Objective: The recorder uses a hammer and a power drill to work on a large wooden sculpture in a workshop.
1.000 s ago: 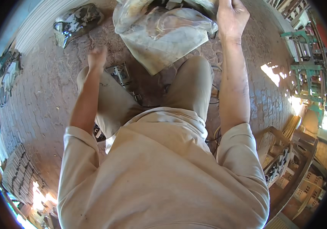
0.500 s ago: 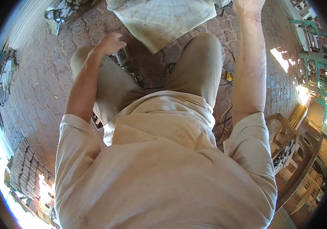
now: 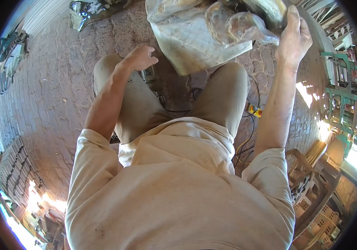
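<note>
My right hand [image 3: 293, 43] is raised at the upper right, fingers closed on a crumpled, dirty translucent plastic bag [image 3: 239, 30]. A dark, pale-streaked part shows at the top of the bag, its contents unclear. The bag lies over a stained pale sheet [image 3: 191, 56] beyond my knees. My left hand [image 3: 141, 58] hangs over my left knee, fingers apart and curved, holding nothing. Just below it, partly hidden between my legs, is a metal tool [image 3: 149, 74] on the paved floor.
A glossy dark wrapped bundle [image 3: 91, 11] lies at upper left. Cables run beside my right leg to a yellow box [image 3: 255, 110]. Green frames [image 3: 339, 91] and timber line the right side, wooden pieces [image 3: 316, 191] the lower right. Stacked slats [image 3: 13, 166] stand at lower left.
My right hand has moved rightward with the bag. My left hand has moved right and opened its fingers. The view has shifted slightly between frames.
</note>
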### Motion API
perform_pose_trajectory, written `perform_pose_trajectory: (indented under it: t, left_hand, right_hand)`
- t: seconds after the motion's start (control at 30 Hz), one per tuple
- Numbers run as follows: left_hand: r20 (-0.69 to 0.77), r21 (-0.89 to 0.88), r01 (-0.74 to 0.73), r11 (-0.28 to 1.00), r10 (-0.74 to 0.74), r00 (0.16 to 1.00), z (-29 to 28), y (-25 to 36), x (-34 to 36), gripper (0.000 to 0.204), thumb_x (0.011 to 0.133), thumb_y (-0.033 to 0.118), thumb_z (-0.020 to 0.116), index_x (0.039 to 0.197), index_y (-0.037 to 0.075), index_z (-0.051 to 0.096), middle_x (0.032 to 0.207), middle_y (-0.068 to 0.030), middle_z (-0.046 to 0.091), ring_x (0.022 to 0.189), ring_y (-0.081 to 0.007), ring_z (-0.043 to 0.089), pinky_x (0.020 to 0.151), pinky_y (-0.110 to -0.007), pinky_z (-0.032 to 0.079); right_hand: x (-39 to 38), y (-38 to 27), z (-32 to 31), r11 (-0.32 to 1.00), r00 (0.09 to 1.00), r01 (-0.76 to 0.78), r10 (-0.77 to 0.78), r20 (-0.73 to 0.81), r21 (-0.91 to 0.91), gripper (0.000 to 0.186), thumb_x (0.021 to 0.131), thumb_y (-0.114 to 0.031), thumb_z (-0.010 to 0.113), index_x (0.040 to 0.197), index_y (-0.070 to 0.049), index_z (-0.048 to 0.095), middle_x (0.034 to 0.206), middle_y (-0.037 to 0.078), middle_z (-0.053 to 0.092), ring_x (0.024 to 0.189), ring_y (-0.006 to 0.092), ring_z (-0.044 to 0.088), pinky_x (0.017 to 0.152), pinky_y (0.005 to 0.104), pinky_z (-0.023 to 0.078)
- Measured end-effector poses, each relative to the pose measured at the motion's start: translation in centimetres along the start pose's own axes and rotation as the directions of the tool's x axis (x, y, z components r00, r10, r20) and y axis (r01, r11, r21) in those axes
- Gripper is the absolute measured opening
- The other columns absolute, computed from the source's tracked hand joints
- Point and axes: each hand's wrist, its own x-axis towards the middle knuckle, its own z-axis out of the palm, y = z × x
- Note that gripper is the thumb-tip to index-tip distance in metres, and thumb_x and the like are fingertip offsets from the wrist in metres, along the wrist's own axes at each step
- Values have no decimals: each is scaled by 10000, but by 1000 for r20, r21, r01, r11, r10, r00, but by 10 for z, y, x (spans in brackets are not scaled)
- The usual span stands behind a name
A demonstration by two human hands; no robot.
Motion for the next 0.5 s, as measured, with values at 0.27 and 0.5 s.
perform_pose_trajectory:
  t: [0.27,0.5]
  left_hand:
    - [-614,-507,-18,862,-346,710,-49,4,-87,241,955,232,733,1001,-1,697,771,-113,655,768,-71,576,662,-321,486]
    - [-835,148,168,975,32,550,-18,-18,-145,329,924,241,735,1135,-9,704,1038,-179,729,956,-316,693,924,-416,539]
  right_hand:
    - [-18,12,-3,997,996,72,-73,52,31,404,1065,-289,638,1253,65,683,1141,116,717,1011,169,672,925,330,550]
    - [-83,82,-56,989,989,144,-144,25,-27,400,1021,-143,639,1372,48,629,1277,145,699,1144,244,667,1017,395,527]
